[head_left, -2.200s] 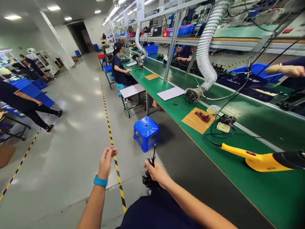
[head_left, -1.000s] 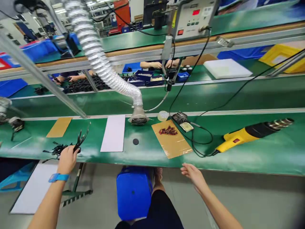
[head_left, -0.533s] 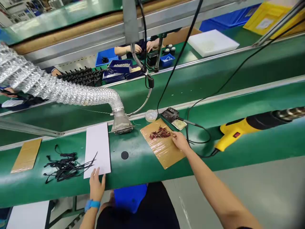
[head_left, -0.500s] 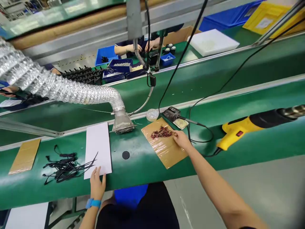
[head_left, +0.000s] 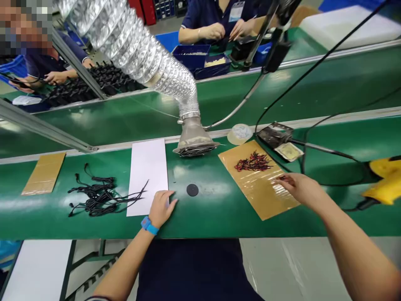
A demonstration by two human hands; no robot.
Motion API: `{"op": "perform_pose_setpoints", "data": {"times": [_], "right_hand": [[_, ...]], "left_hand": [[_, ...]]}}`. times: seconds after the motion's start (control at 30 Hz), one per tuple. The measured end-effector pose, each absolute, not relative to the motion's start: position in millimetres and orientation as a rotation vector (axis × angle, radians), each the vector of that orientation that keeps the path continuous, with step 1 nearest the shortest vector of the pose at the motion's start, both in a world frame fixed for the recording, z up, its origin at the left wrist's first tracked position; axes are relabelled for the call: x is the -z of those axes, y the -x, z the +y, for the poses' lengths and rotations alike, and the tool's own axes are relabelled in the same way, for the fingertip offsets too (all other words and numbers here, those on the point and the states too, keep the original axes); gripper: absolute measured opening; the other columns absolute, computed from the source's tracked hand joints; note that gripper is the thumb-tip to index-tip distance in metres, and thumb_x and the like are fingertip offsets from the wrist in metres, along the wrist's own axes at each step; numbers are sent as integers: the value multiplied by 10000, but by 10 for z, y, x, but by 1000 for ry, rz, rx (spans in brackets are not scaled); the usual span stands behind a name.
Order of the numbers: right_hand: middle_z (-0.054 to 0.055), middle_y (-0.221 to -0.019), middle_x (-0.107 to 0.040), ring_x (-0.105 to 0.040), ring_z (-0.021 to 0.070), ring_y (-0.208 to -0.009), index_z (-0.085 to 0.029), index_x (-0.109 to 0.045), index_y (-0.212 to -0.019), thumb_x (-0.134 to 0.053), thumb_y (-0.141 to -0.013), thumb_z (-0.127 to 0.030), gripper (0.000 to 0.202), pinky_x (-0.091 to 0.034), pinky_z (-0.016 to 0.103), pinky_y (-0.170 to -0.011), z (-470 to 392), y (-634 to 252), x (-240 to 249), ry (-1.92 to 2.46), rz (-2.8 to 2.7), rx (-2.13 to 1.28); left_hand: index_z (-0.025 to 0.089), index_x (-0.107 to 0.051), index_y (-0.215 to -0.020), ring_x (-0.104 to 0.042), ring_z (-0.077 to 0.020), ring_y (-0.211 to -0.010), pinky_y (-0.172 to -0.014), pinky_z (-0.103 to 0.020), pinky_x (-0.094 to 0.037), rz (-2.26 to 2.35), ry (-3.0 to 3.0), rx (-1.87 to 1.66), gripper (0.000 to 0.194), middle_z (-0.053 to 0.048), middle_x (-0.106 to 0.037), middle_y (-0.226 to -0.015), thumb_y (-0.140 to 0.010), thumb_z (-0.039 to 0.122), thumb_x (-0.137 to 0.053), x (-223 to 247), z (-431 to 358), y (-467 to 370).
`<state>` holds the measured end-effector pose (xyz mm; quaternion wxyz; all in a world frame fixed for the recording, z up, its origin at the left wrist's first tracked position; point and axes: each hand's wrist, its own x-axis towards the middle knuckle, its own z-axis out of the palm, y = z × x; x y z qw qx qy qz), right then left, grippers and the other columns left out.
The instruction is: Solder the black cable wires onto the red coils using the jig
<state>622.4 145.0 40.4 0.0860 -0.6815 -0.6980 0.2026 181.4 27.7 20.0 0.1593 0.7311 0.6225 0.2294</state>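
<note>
My left hand rests at the right edge of a white board, fingers stretched out and thumb apart, holding nothing. Left of it lies a bundle of black cables, their thin ends reaching onto the board. Over a sheet covered in brown tape, my right hand is closed in a pinch, with a small dark piece at the fingertips that looks like a short wire. A pile of short red and black wires sits on the sheet, just beyond that hand.
A foil duct with a metal hood hangs above the bench. Behind the sheet are a round clear dish and a soldering iron stand. A yellow heat gun is at right. A black disc lies mid-bench. Co-workers sit opposite.
My right hand has drawn back from the pile toward me, fingers pinched. My left hand has shifted to the board's right edge. The camera view has turned left.
</note>
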Motion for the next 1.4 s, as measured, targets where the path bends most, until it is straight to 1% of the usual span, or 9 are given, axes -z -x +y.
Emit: {"op": "perform_pose_setpoints", "data": {"times": [0.13,0.23,0.4,0.57,0.67,0.73,0.9,1.13,1.4], "right_hand": [[109,-769,-652,-602,184,-674,-162,-623,-788,-585,-759,-282,129,-453,297,-636,1136,-5489,-424,1809,-2180,-750],[63,-839,-635,-598,162,-746,-201,-636,-870,-564,-783,-303,151,-465,283,-713,1067,-4697,-314,1557,-2306,-894],[48,-782,-574,-550,132,-642,-186,-626,-797,-544,-792,-253,106,-453,270,-638,1099,-3954,-66,1352,-2421,-1011],[30,-763,-554,-528,118,-620,-212,-632,-848,-556,-772,-240,111,-443,260,-609,1114,-4035,37,1307,-2355,-1047],[6,-751,-559,-524,101,-567,-241,-615,-1036,-614,-724,-251,312,-464,251,-571,1120,-4152,58,1265,-2208,-1174],[8,-774,-575,-551,105,-582,-245,-600,-1082,-623,-719,-291,367,-482,250,-561,1121,-4207,75,1246,-2115,-1274],[16,-776,-564,-545,93,-568,-226,-637,-975,-609,-735,-330,263,-474,237,-524,1104,-4233,121,1192,-2007,-1296],[7,-747,-511,-489,65,-553,-211,-631,-966,-588,-765,-269,214,-444,212,-511,1063,-4202,140,1103,-2079,-1042],[27,-819,-518,-486,67,-591,-174,-624,-942,-558,-814,-223,153,-435,211,-523,1037,-4140,105,1127,-2232,-899]], "left_hand": [[157,-579,-1143,-548,-247,-918,-826,-399,-464,1619,-2167,-512,526,-110,-617,-976,-756,512,-599,-114,489,-1925],[132,-558,-1192,-540,-252,-874,-785,-396,-463,1540,-2207,-436,616,-111,-606,-916,-733,539,-604,-55,681,-2019],[198,-604,-1143,-532,-217,-824,-731,-344,-458,1457,-2250,-305,518,-67,-567,-863,-754,539,-581,-39,908,-2136],[227,-603,-1141,-518,-198,-801,-684,-317,-450,1451,-2257,-225,473,-39,-540,-847,-754,499,-610,-61,939,-2159],[211,-607,-1137,-511,-193,-781,-678,-320,-446,1454,-2248,-236,475,-32,-527,-817,-751,487,-620,-53,929,-2162],[210,-603,-1144,-507,-189,-772,-672,-319,-443,1451,-2252,-253,482,-28,-520,-801,-756,496,-609,-44,924,-2163],[222,-594,-1153,-503,-175,-764,-668,-306,-440,1444,-2246,-305,508,-22,-522,-783,-774,556,-543,-38,922,-2159],[216,-611,-1109,-504,-157,-746,-674,-288,-435,1450,-2241,-345,501,-9,-538,-737,-768,575,-541,-80,933,-2170],[240,-593,-1155,-498,-159,-735,-650,-284,-424,1426,-2231,-294,458,-15,-561,-752,-775,497,-587,-130,965,-2175]]}}
